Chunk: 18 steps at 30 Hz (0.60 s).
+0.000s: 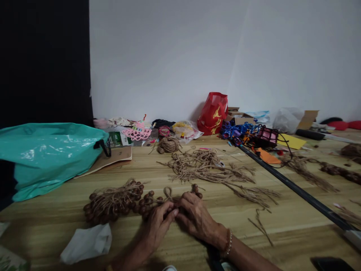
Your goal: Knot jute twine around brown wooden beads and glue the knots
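Observation:
Fingertips of my left hand (162, 222) and my right hand (196, 218) meet at the table's front middle, both closed on a brown twine cord. A loop of the twine (168, 192) rises just behind the fingers. Brown round beads (146, 201) lie along the cord to the left of my left hand, next to a larger bundle of beads and twine (113, 201). A few more beads (196, 191) sit just behind my right hand. The exact spot between the fingertips is hidden. A beaded bracelet circles my right wrist.
Loose twine (208, 167) spreads behind my hands, with a twine ball (168, 144) beyond. A teal bag (53, 154) and white tissue (87, 244) lie left. A red bag (213, 114) stands by the wall. A black strip (293, 186) crosses the right side.

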Each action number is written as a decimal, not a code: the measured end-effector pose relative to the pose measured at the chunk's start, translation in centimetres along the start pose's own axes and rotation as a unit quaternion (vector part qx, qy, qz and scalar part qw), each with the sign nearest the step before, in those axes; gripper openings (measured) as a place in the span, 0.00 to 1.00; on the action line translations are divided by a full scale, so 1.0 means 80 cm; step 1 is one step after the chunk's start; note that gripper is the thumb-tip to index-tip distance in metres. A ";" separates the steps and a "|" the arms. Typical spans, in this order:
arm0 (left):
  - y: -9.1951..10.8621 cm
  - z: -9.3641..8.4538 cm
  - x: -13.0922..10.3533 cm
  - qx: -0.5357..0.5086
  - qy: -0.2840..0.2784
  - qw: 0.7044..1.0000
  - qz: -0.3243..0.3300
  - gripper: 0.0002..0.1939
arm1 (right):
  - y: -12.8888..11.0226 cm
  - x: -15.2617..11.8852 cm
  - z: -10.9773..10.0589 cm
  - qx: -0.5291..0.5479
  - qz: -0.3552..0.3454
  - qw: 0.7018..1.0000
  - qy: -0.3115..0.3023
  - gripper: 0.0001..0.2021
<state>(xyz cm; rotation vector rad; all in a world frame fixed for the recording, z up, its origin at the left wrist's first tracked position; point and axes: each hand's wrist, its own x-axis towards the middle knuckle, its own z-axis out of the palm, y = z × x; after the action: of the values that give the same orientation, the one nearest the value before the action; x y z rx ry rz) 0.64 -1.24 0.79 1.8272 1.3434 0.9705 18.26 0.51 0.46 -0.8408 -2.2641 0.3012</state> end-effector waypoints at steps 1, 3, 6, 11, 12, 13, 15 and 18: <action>0.001 0.000 -0.001 -0.001 0.000 1.000 -0.002 0.17 | -0.001 0.000 -0.001 0.002 0.002 1.000 -0.001 0.02; 0.001 -0.001 -0.001 -0.006 0.002 1.000 -0.005 0.17 | -0.003 0.001 -0.002 0.009 0.007 1.000 0.000 0.03; -0.001 0.000 -0.001 -0.019 0.012 1.000 -0.009 0.17 | -0.005 0.002 -0.005 0.020 0.006 1.000 0.000 0.05; -0.004 0.002 0.000 -0.027 0.020 0.999 -0.005 0.18 | -0.005 0.002 -0.006 0.020 0.007 1.000 -0.003 0.02; -0.006 0.002 0.001 -0.029 0.021 0.999 -0.005 0.19 | -0.005 0.002 -0.006 0.018 0.012 1.000 -0.003 0.02; -0.008 0.003 0.001 -0.032 0.022 0.999 -0.006 0.19 | -0.005 0.002 -0.006 0.017 0.016 1.000 -0.002 0.02; -0.012 0.004 0.002 -0.044 0.024 0.999 -0.008 0.20 | -0.006 0.002 -0.007 0.016 0.023 1.000 0.001 0.02; -0.017 0.005 0.004 -0.064 0.024 0.998 -0.012 0.20 | -0.006 0.002 -0.008 0.018 0.027 0.999 0.005 0.02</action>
<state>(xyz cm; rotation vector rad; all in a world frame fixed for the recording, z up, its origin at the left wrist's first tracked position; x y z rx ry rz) 0.39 -0.60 -0.48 1.6989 1.2985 1.0700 18.33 0.23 1.23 -0.8845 -2.2224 0.3622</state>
